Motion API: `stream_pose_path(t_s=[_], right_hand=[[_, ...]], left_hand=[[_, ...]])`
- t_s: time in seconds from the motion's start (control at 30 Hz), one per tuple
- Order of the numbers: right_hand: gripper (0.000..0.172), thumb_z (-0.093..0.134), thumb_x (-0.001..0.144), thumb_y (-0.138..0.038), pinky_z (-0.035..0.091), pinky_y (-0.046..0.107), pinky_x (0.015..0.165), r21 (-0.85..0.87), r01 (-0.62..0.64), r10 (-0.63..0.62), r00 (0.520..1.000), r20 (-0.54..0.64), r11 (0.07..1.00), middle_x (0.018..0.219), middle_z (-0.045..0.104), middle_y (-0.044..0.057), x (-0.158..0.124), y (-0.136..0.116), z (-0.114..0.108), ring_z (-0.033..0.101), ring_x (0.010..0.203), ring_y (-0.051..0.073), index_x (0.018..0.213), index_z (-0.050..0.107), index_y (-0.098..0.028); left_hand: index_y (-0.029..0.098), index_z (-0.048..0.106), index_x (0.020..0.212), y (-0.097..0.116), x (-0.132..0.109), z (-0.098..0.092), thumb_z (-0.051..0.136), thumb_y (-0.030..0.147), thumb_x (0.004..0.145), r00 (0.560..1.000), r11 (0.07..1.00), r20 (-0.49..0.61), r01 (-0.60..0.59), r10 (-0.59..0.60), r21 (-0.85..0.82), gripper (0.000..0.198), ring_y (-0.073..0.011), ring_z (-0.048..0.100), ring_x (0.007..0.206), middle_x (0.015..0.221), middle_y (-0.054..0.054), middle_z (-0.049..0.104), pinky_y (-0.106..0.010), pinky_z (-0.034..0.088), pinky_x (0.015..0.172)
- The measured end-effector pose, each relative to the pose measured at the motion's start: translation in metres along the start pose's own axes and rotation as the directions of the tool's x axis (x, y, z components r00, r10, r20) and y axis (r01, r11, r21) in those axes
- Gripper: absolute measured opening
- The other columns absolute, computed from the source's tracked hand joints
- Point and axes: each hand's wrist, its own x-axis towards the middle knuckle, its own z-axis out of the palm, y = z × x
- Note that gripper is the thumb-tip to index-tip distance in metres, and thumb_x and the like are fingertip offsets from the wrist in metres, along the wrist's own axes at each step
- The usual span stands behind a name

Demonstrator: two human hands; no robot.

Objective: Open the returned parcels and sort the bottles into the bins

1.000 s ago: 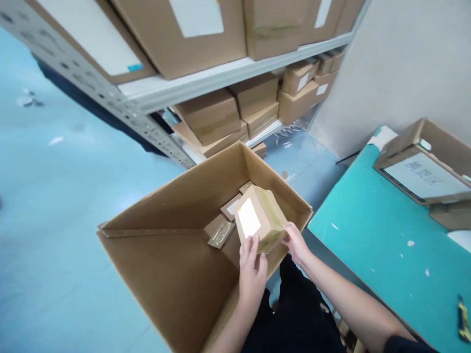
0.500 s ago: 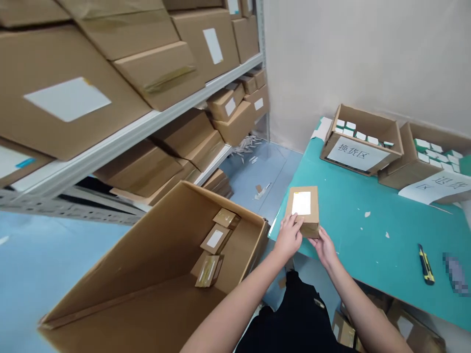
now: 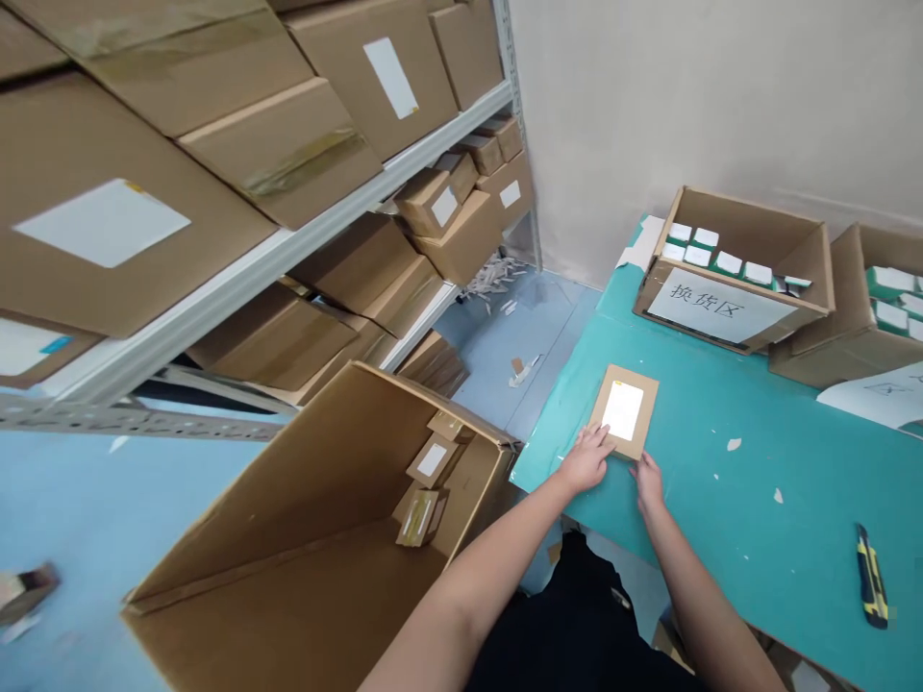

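A small cardboard box (image 3: 637, 411) with a white label on top lies at the left part of the green-topped table (image 3: 692, 538). My left hand (image 3: 586, 459) is at its near left corner, fingers over the top edge and touching the label. At the near right corner, my right hand (image 3: 648, 481) pinches the box's edge, its fingertips partly hidden. Left of the table, a large open carton (image 3: 303, 519) contains several small taped boxes (image 3: 422, 517).
Two open cartons with paper signs, a nearer-left one (image 3: 728, 303) and a right one (image 3: 822, 356), hold green-and-white packs at the table's back. A utility knife (image 3: 872, 577) lies at right. Shelving (image 3: 404, 178) full of cardboard boxes stands left; paper scraps (image 3: 490, 279) litter the floor.
The small box has moved right and farther onto the table, lowered from a tilted hold to lying flat. Both hands have moved with it. The view has shifted slightly.
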Motion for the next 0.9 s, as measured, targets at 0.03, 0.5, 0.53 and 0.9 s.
stream_pose_path(t_s=[0.03,0.5,0.53,0.9], right_hand=[[0.044,0.067,0.067,-0.046,0.057,0.041,0.086,-0.039,0.031,-0.032,0.999,-0.019,0.999,0.111,0.076,0.007,-0.002,0.001,-0.003,0.069,0.106,0.027,0.103,0.071,-0.022],[0.065,0.049,0.089,-0.058,0.039,0.054,0.114,-0.479,0.636,-0.652,0.741,0.159,0.606,0.139,0.058,0.021,-0.066,-0.065,0.009,0.053,0.132,0.035,0.133,0.061,-0.011],[0.063,0.049,0.090,-0.056,0.040,0.053,0.113,-0.474,0.663,-0.667,0.720,0.192,0.580,0.138,0.058,0.021,-0.076,-0.068,0.019,0.053,0.131,0.035,0.133,0.062,-0.012],[0.052,0.055,0.086,-0.055,0.038,0.050,0.114,-0.298,0.740,-0.315,0.565,0.763,0.603,0.126,0.069,0.015,-0.239,0.021,0.169,0.061,0.121,0.029,0.117,0.071,-0.016]], left_hand=[[0.019,0.055,0.145,0.001,-0.003,0.003,0.051,0.011,0.085,1.000,1.000,0.011,0.011,-0.011,-0.004,0.061,-0.0299,0.022,0.156,0.166,-0.012,0.030,-0.056,0.018,0.127],[0.023,0.047,0.152,0.000,-0.169,0.000,0.050,0.016,0.091,0.916,0.953,-0.281,0.241,-0.285,-0.182,0.061,-0.0291,0.026,0.154,0.164,-0.012,0.034,-0.052,0.028,0.125],[0.023,0.047,0.151,-0.006,-0.191,-0.001,0.050,0.015,0.090,0.889,0.941,-0.321,0.274,-0.327,-0.201,0.061,-0.0281,0.028,0.154,0.164,-0.012,0.036,-0.051,0.029,0.125],[0.020,0.050,0.148,-0.063,-0.417,0.008,0.047,0.022,0.093,0.458,0.650,-0.464,0.584,-0.758,-0.486,0.055,-0.0255,0.036,0.151,0.159,-0.013,0.044,-0.048,0.032,0.123]])
